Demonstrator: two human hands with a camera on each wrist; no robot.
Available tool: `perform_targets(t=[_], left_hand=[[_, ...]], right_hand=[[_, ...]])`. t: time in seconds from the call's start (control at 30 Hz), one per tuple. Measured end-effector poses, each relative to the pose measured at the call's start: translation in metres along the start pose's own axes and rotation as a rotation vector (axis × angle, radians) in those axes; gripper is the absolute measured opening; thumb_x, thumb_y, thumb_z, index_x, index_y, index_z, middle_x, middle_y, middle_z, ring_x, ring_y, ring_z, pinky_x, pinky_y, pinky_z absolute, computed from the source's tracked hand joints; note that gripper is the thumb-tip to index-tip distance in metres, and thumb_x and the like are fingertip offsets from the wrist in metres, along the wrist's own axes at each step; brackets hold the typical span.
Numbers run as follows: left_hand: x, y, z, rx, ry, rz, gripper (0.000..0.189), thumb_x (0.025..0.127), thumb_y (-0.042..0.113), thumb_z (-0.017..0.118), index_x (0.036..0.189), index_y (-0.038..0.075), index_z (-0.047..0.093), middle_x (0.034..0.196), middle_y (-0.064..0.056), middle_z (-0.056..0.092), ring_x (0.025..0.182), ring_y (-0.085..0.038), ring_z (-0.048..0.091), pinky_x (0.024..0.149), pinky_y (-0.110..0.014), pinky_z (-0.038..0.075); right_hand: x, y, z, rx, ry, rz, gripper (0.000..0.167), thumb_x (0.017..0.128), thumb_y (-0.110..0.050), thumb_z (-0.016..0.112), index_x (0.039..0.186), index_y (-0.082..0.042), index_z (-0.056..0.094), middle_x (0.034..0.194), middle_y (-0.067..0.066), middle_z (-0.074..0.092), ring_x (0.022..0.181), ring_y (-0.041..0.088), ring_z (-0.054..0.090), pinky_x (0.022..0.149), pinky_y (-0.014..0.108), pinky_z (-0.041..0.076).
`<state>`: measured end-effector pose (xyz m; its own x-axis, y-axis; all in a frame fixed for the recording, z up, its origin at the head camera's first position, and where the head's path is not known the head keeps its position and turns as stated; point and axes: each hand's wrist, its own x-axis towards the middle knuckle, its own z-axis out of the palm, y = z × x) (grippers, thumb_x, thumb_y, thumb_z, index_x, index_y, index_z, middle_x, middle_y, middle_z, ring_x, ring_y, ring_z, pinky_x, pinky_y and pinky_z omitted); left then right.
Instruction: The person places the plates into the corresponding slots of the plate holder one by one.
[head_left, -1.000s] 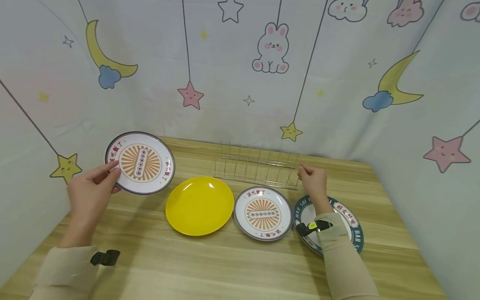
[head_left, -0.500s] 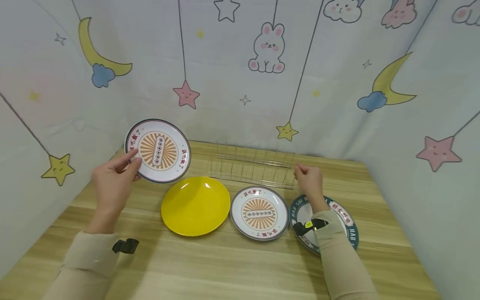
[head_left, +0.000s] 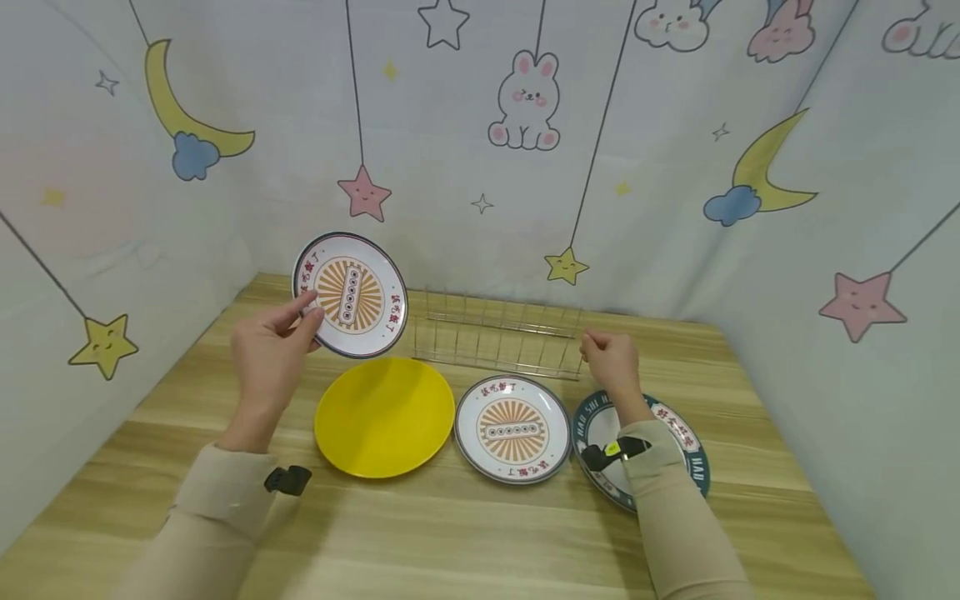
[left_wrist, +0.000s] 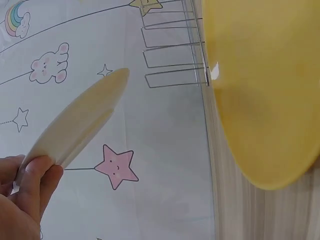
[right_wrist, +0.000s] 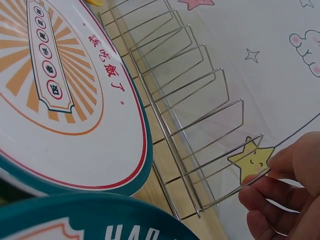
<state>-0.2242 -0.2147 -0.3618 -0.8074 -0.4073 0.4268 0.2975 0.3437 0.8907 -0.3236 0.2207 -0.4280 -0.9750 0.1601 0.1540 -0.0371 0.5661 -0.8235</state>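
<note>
Left hand [head_left: 272, 352]: pinches glossy, round sunburst plate [head_left: 351, 296] — tilted
Right hand [head_left: 613, 361]: pinches wire rack [head_left: 498, 326] — metal loops
Yellow plate [head_left: 385, 417]: round, smooth

Lighting: soft and diffuse; moderate brightness in the head view.
A faint shadow is cast on the table [head_left: 450, 533] near the left sleeve [head_left: 217, 508]. In the left wrist view, a small glare spot is shown on the rim of the yellow plate [left_wrist: 270, 100], whose colour is rendered paler.
</note>
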Motion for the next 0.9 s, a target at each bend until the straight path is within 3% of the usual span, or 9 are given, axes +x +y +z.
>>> perform_targets(t=[0.2,0.37,0.6,0.7,0.83,0.9], left_hand=[[0.000,-0.002,0.015,0.027,-0.017,-0.011,0.030,0.094,0.018,0.069,0.123,0.013,0.069,0.119,-0.014,0.069,0.074,-0.006,0.068,0.062,-0.017,0.056],[-0.001,-0.001,0.028,0.053,-0.037,0.016,0.030,0.095,0.015,0.068,0.124,0.012,0.069,0.112,-0.014,0.071,0.078,-0.010,0.068,0.063,-0.017,0.056],[-0.001,0.000,0.046,0.113,-0.016,0.135,0.028,0.093,0.008,0.069,0.121,0.009,0.070,0.097,-0.015,0.072,0.070,-0.014,0.061,0.059,-0.010,0.052],[0.000,-0.002,0.052,0.135,-0.010,0.178,0.028,0.092,0.006,0.069,0.120,0.007,0.070,0.105,-0.012,0.073,0.082,-0.016,0.065,0.069,-0.012,0.054],[0.000,-0.003,0.060,0.150,-0.012,0.213,0.028,0.091,0.004,0.070,0.119,0.004,0.070,0.116,-0.011,0.070,0.104,-0.022,0.068,0.085,-0.027,0.055],[-0.001,-0.004,0.063,0.154,-0.013,0.229,0.028,0.090,0.003,0.071,0.118,0.003,0.070,0.116,-0.012,0.069,0.108,-0.025,0.066,0.087,-0.034,0.056]], right_hand=[[0.000,-0.002,0.000,0.012,-0.009,-0.010,0.028,0.100,-0.017,0.058,0.121,-0.002,0.068,0.097,0.016,0.072,0.087,0.030,0.069,0.051,0.019,0.046],[0.001,-0.002,-0.001,0.008,-0.009,-0.016,0.028,0.100,-0.016,0.058,0.121,-0.001,0.068,0.094,0.016,0.072,0.088,0.032,0.070,0.051,0.019,0.045],[0.003,-0.003,-0.001,0.015,0.004,-0.019,0.027,0.100,-0.015,0.058,0.120,0.000,0.069,0.096,0.018,0.072,0.089,0.033,0.070,0.055,0.017,0.049],[0.002,-0.004,-0.002,0.014,0.005,-0.022,0.026,0.100,-0.015,0.059,0.118,0.000,0.070,0.095,0.017,0.072,0.088,0.034,0.070,0.053,0.017,0.048],[0.000,-0.003,-0.002,0.003,-0.004,-0.025,0.026,0.100,-0.016,0.059,0.118,-0.001,0.070,0.093,0.018,0.072,0.085,0.033,0.069,0.049,0.019,0.043],[0.000,-0.001,-0.002,0.001,-0.006,-0.027,0.027,0.100,-0.017,0.059,0.119,-0.002,0.070,0.093,0.019,0.072,0.084,0.031,0.069,0.048,0.019,0.041]])
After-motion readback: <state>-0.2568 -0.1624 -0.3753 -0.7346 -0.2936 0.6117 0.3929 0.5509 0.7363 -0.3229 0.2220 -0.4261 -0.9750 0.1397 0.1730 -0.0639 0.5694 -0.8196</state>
